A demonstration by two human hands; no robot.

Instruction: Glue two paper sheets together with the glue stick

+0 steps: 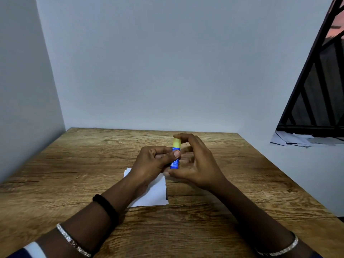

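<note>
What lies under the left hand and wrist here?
White paper lies flat on the wooden table beneath the left hand. The wrist covers part of it, so whether it is one sheet or two cannot be confirmed.

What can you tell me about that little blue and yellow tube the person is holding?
The glue stick is a small tube with a blue printed body and a yellow cap, which looks to be on. It stands roughly upright in the air above the wooden table, just beyond the white paper. The left hand pinches the blue body, thumb across its front, while the right hand curls over it, a fingertip touching the cap and the thumb near its base.
</note>
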